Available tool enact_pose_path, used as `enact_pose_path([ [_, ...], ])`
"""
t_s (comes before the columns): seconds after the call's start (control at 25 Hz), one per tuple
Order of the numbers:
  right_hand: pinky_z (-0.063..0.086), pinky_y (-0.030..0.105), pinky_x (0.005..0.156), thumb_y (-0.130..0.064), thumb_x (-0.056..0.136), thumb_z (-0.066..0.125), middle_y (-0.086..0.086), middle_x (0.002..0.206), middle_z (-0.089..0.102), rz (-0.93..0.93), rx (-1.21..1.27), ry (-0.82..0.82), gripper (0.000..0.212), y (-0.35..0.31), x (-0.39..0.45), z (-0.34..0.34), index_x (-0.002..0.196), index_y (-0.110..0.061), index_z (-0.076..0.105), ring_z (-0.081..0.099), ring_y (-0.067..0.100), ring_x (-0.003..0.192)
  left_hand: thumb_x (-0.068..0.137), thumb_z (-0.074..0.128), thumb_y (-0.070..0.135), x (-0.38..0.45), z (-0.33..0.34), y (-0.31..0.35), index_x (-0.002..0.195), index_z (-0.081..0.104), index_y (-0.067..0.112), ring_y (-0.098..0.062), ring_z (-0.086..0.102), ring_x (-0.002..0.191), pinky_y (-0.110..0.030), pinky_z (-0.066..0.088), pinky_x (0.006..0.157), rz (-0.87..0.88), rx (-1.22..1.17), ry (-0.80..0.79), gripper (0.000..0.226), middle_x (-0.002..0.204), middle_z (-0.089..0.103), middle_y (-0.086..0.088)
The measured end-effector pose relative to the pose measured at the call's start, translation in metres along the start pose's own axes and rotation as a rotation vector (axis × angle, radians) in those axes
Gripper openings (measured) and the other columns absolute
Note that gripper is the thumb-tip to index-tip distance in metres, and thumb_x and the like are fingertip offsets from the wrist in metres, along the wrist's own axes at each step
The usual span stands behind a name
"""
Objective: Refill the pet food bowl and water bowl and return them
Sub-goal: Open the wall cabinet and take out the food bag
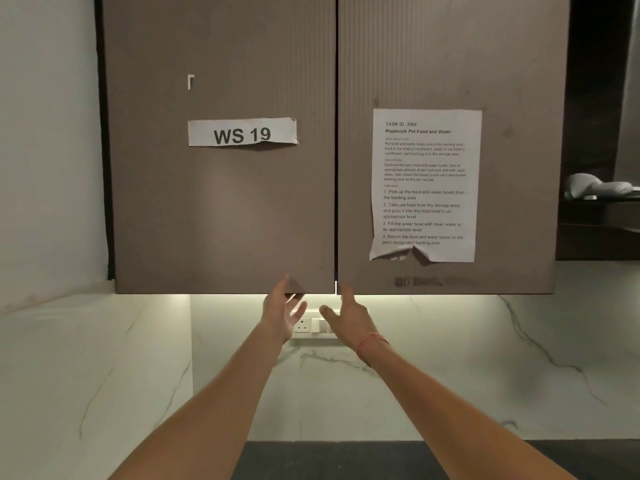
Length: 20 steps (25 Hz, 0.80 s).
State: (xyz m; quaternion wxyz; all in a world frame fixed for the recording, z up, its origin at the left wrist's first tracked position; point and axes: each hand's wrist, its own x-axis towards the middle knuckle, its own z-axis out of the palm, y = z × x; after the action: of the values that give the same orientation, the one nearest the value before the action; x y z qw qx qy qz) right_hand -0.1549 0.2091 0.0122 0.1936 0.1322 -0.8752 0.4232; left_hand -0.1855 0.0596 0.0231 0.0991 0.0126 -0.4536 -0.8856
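No bowl, food bag or water source is in view. Both arms reach up toward a brown wall cabinet with two closed doors. My left hand (pixel 282 311) is at the bottom edge of the left door (pixel 221 209), fingers spread, fingertips touching the door's lower corner. My right hand (pixel 346 315) is just below the bottom edge of the right door (pixel 446 64), fingers straight, holding nothing; a red thread is round its wrist.
A "WS 19" label (pixel 242 132) is taped to the left door, and a printed task sheet (pixel 425 185) to the right one. A wall socket (pixel 304 325) sits on the marble backsplash under the cabinet. White objects (pixel 595 187) lie on a dark shelf at right. A dark countertop (pixel 346 460) is below.
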Motion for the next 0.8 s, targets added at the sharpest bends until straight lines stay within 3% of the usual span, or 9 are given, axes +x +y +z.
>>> enact_pose_path([
  [0.16, 0.047, 0.039, 0.093, -0.035, 0.095, 0.054, 0.017, 0.130, 0.061, 0.001, 0.000, -0.013, 0.059, -0.005, -0.005, -0.006, 0.146, -0.020, 0.028, 0.060, 0.036, 0.114, 0.103, 0.051, 0.036, -0.006, 0.002, -0.005, 0.113, 0.057, 0.015, -0.022, 0.062, 0.110, -0.035, 0.047, 0.091, 0.037, -0.072, 0.001, 0.025, 0.108, 0.065, -0.002],
  [0.28, 0.045, 0.038, 0.096, -0.038, 0.095, 0.054, 0.013, 0.133, 0.060, -0.001, 0.036, 0.026, 0.058, -0.011, -0.005, -0.009, 0.145, -0.019, 0.030, 0.058, 0.033, 0.118, 0.104, 0.047, 0.037, -0.013, -0.003, -0.012, 0.115, 0.058, 0.014, -0.018, 0.064, 0.100, -0.031, 0.049, 0.084, 0.097, -0.106, -0.006, 0.027, 0.103, 0.065, -0.001],
  [0.44, 0.039, 0.028, 0.104, -0.041, 0.096, 0.056, 0.001, 0.147, 0.048, -0.070, 0.320, 0.061, 0.065, -0.035, -0.009, -0.012, 0.151, -0.020, 0.028, 0.048, 0.021, 0.133, 0.105, 0.042, 0.038, -0.031, -0.007, -0.015, 0.107, 0.059, 0.019, -0.016, 0.062, 0.093, -0.029, 0.047, 0.076, 0.135, -0.156, -0.028, 0.026, 0.099, 0.065, -0.001],
  [0.52, 0.037, 0.026, 0.104, -0.039, 0.096, 0.057, -0.001, 0.147, 0.048, -0.109, 0.450, 0.072, 0.064, -0.051, -0.012, -0.014, 0.151, -0.020, 0.029, 0.047, 0.018, 0.134, 0.106, 0.040, 0.039, -0.044, -0.008, -0.014, 0.107, 0.059, 0.019, -0.016, 0.061, 0.091, -0.028, 0.044, 0.072, 0.126, -0.180, -0.028, 0.027, 0.098, 0.065, -0.001],
  [0.64, 0.041, 0.034, 0.109, -0.037, 0.094, 0.061, -0.003, 0.142, 0.052, -0.149, 0.573, 0.112, 0.059, -0.074, -0.018, -0.016, 0.146, -0.022, 0.036, 0.050, 0.018, 0.131, 0.105, 0.041, 0.039, -0.066, -0.013, -0.008, 0.102, 0.059, 0.017, -0.016, 0.059, 0.083, -0.026, 0.040, 0.065, 0.116, -0.223, -0.003, 0.028, 0.093, 0.064, -0.001],
  [0.8, 0.051, 0.041, 0.102, -0.037, 0.090, 0.065, -0.009, 0.128, 0.061, -0.240, 0.633, 0.085, 0.047, -0.095, -0.035, -0.017, 0.132, -0.025, 0.047, 0.059, 0.017, 0.118, 0.104, 0.042, 0.042, -0.098, -0.022, 0.001, 0.104, 0.060, 0.014, -0.017, 0.054, 0.079, -0.027, 0.038, 0.064, 0.115, -0.249, 0.022, 0.033, 0.092, 0.062, -0.004],
])
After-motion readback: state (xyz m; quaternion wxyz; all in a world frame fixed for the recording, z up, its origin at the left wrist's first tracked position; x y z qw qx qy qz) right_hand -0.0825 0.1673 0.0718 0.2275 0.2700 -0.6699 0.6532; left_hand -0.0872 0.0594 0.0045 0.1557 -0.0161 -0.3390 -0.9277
